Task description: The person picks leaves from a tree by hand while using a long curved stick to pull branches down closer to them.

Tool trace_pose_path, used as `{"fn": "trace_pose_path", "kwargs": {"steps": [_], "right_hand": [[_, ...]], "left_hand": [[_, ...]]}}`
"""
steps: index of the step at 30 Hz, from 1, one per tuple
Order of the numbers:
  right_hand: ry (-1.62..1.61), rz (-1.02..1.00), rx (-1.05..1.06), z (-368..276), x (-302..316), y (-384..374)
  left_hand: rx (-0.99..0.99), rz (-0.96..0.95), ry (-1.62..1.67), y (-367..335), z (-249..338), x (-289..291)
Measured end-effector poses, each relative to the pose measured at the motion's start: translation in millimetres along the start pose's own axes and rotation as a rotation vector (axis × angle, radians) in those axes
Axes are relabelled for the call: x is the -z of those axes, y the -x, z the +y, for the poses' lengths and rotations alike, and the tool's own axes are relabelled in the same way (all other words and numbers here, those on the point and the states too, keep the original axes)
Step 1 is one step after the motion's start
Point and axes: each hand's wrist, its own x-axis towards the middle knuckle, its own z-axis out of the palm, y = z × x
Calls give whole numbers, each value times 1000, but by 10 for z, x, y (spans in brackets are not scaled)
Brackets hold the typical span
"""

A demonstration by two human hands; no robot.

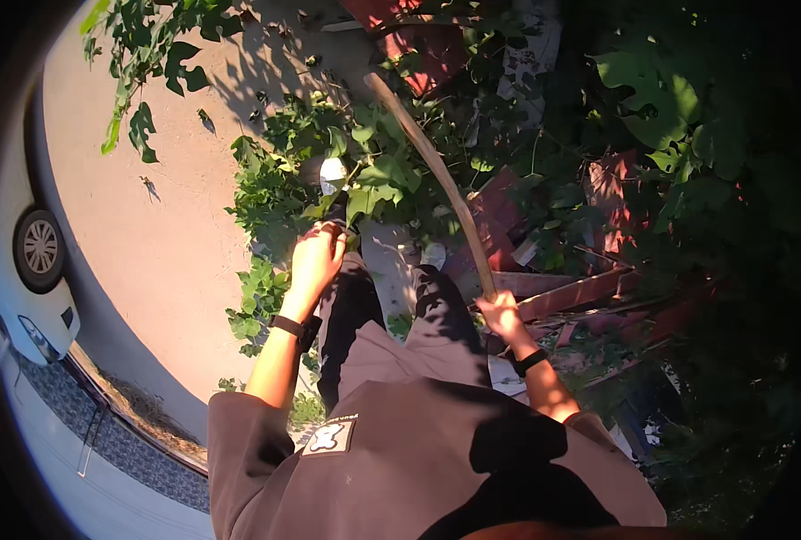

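My right hand [501, 315] is closed around the lower end of a long, curved wooden stick [445, 175]. The stick slants up and to the left, its far end over the greenery. My left hand [318, 258] is out in front of my left leg with its fingers curled. Just beyond those fingers is a dark, narrow shape [337, 211] with a white piece [332, 175] past it; I cannot make out what it is or whether the hand grips it. Leafy vines [378, 184] spread around and ahead of the left hand, and the stick crosses above them.
Broken red boards [553, 297] lie piled to the right, among dark foliage. Another red panel [423, 54] rests at the far side. Pale paving [148, 225] stretches on the left, where a white car [36, 310] stands. Leafy branches [175, 67] hang at the upper left.
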Motion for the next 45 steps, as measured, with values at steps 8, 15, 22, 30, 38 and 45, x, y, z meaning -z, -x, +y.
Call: {"fn": "trace_pose_path", "kwargs": {"steps": [8,15,22,30,38,45], "right_hand": [[186,180,323,-535,438,363],[-181,-28,202,-710,638,462],[-57,186,68,-1406,511,578],[-359,204,352,-2430,476,647],[-407,247,36,-2549,645,346],[-494,250,76,-2693,635,-161]], "left_hand": [[84,307,168,604,109,455],[108,451,169,1055,46,773],[187,475,147,993,-615,1282],[79,421,-2,186,-1066,2435],[-119,482,-34,-678,-389,3214],[-114,446,-68,-1660,-495,3445]]}}
